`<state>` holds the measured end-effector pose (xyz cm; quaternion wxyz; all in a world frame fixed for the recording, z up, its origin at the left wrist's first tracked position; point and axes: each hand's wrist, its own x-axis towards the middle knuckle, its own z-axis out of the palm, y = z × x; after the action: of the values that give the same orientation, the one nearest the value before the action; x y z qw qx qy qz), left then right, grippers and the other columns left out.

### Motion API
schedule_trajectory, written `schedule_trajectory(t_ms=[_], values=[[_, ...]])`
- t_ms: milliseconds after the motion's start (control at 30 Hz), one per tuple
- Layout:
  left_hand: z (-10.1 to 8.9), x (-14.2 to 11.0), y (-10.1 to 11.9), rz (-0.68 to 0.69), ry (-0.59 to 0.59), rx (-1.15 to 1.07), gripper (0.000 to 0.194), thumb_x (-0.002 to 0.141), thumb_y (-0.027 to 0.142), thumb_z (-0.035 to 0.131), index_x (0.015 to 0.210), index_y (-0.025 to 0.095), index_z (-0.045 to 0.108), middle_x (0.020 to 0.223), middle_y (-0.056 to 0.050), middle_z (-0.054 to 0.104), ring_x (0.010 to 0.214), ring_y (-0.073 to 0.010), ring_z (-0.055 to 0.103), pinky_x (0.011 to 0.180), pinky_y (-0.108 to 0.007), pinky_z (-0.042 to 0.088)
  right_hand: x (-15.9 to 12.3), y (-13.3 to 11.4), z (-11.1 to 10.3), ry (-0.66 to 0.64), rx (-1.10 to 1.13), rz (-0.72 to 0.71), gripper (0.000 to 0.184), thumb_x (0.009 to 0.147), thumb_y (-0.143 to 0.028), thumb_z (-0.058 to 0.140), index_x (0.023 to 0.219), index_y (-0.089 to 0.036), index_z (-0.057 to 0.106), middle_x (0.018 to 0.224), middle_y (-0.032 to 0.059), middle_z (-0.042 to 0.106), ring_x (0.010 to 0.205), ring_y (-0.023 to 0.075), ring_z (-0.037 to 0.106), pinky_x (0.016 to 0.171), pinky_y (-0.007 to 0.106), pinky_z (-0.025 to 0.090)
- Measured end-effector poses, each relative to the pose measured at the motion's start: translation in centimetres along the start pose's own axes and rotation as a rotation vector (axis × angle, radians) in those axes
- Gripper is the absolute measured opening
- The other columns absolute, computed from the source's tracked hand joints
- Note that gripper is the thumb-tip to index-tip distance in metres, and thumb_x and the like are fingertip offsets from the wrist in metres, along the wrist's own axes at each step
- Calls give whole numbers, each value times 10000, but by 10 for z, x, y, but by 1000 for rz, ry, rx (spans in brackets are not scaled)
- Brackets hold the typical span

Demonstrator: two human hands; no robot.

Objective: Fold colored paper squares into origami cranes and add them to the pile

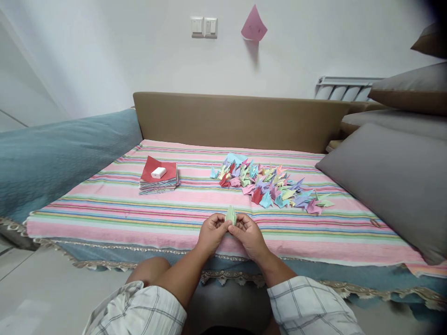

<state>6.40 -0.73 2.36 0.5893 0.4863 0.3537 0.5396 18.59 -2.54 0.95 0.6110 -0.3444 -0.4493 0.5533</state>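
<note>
Blue-grey fabric cushion [59,153] lay at the far left, against the striped pink cotton bedcover [104,218]. Stack of coloured square paper sheets [159,182], red sheet uppermost, carried a small white plastic box [158,172]; no lettering was legible on it. Left hand [211,231] and right hand [248,235] were both closed in a pinch on one pale green folded paper piece [231,215], held upright just above the bedcover's near edge. Heap of multicoloured folded paper cranes [268,184] lay beyond, well apart from the hands. Grey fabric pillows [391,181] stood at right. White wall switches [204,27] and a pink paper sheet [253,24] hung above.
</note>
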Motion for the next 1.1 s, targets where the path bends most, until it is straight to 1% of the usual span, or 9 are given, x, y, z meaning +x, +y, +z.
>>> schedule_trajectory(t_ms=[100,233,400,500,633,733,800,967,1100], values=[[0,0,1,13,15,28,281,580,354,760,669,162,576,596,33,594,576,-101,542,583,-216,433,1,0,-1,5,-31,4,273,636,-328,749,842,-208,615,784,-2,652,740,141,591,743,290,463],[0,-1,5,-1,-46,14,275,616,386,736,681,163,588,575,20,616,560,-123,571,597,-247,456,4,1,-5,30,-15,45,268,639,-378,737,809,-199,631,704,-16,626,612,111,549,639,266,469],[-3,-1,10,22,-97,55,255,643,396,717,692,151,665,632,-9,650,613,-137,586,652,-268,465,5,-1,-6,41,83,100,287,620,-390,755,800,-208,625,725,-21,619,594,98,539,604,249,474],[-6,1,9,52,-91,104,226,639,374,725,708,160,697,690,-21,664,672,-147,587,684,-269,458,4,-5,-4,32,137,132,295,600,-385,772,781,-209,618,719,-27,617,590,91,540,606,245,475],[-10,3,7,101,-134,157,185,656,358,715,694,177,710,703,-30,636,713,-155,575,720,-283,454,2,-10,-4,-2,188,147,277,597,-361,782,761,-205,622,727,-31,613,625,84,552,634,232,473],[-11,3,8,171,-116,183,162,629,331,738,701,186,721,807,-50,614,815,-168,567,784,-296,447,2,-11,-4,-27,196,153,251,610,-348,777,752,-205,628,712,-36,607,637,80,550,648,224,468],[-11,3,9,178,-109,176,157,606,311,753,700,188,723,866,-62,608,857,-180,564,802,-306,447,3,-10,-5,-36,193,154,238,622,-345,770,761,-208,632,715,-34,608,641,82,547,652,227,468],[-10,1,8,194,-118,155,108,610,265,752,683,196,713,810,-48,618,832,-178,572,793,-308,447,3,-7,-6,-39,199,152,236,631,-333,766,791,-216,639,742,-30,611,671,90,553,669,233,477],[-8,0,8,193,-95,122,147,587,268,764,667,173,685,764,-32,606,777,-160,567,725,-281,455,3,-6,-7,-47,220,166,234,644,-320,761,814,-214,641,776,-25,621,709,98,567,687,234,482]])
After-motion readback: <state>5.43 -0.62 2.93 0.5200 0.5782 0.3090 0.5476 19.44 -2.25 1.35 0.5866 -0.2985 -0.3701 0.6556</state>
